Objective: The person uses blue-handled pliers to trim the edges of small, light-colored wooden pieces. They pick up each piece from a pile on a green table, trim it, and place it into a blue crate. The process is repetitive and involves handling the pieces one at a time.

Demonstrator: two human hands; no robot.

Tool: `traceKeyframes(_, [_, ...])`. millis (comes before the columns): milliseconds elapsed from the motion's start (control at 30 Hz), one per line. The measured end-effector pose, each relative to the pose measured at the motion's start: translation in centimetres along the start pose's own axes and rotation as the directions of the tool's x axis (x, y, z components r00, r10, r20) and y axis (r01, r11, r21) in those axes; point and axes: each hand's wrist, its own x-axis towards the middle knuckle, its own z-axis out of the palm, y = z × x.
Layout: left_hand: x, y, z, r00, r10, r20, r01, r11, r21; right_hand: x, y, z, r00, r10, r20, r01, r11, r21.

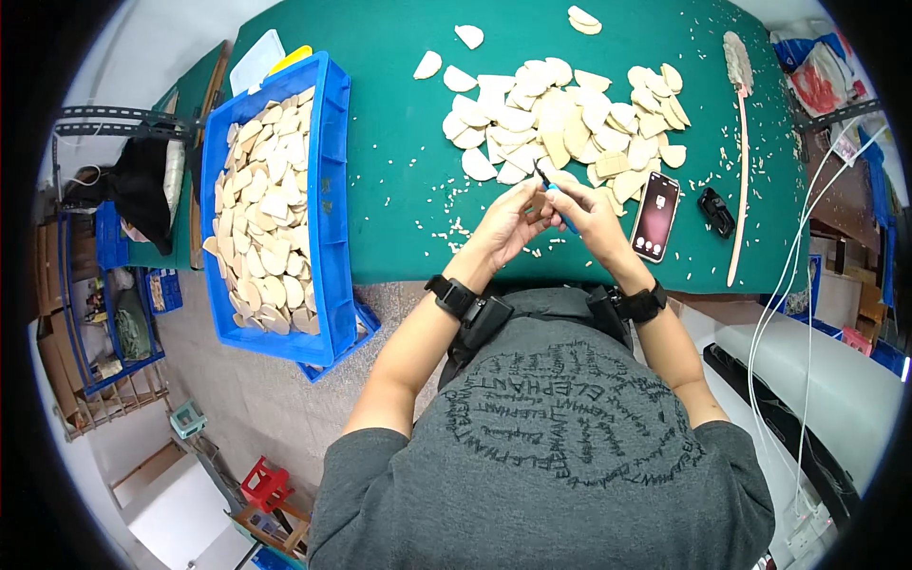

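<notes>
Close together over the table's near edge, my two hands meet just in front of a heap of flat beige half-round pieces [518, 119]. My right hand [594, 226] is closed round a small cutter [568, 222] with blue handles and a dark, narrow tip that points away from me. My left hand [508, 223] is closed, thumb and fingers pinched beside the tool. What it grips is mostly hidden by the fingers. Small pale offcuts [454, 231] are scattered about the green tabletop [399, 190] near both hands.
On the left stands a blue crate [332, 209] full of similar beige pieces. To the right lie a phone [655, 217] with its screen lit, a small black object [716, 212] and a long-handled brush [741, 180]. White cables [784, 247] hang at the far right.
</notes>
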Motion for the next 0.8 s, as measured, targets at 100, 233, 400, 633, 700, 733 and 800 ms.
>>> traceKeyframes(100, [0.3,0.3,0.8,0.998,-0.061,-0.013,0.060,0.996,-0.067,-0.5,0.6,-1.4,0.999,-0.032,-0.041,0.035,0.997,0.075])
traceKeyframes(233, [-0.5,0.8,1.9,0.995,-0.041,-0.086,0.041,0.999,0.004,-3.0,0.1,-2.6,0.991,-0.059,-0.124,0.063,0.997,0.034])
traceKeyframes(400, [-3.5,3.3,5.8,0.934,0.343,-0.101,-0.295,0.899,0.323,-6.2,-3.7,-2.1,0.964,-0.180,-0.197,0.119,0.950,-0.290])
traceKeyframes(633, [-6.2,5.3,8.1,0.875,0.483,-0.028,-0.392,0.743,0.542,-6.1,-6.2,-1.1,0.926,-0.362,-0.112,0.262,0.825,-0.500])
traceKeyframes(700, [-6.5,5.4,8.2,0.862,0.506,-0.030,-0.407,0.727,0.553,-5.9,-6.3,-0.9,0.919,-0.381,-0.100,0.282,0.815,-0.505])
traceKeyframes(733, [-6.6,5.4,8.2,0.855,0.518,-0.032,-0.415,0.718,0.559,-5.8,-6.2,-0.9,0.916,-0.390,-0.094,0.291,0.808,-0.511])
traceKeyframes(800, [-6.7,5.3,8.1,0.840,0.541,-0.027,-0.436,0.706,0.558,-5.5,-6.2,-0.9,0.911,-0.404,-0.079,0.308,0.796,-0.521])
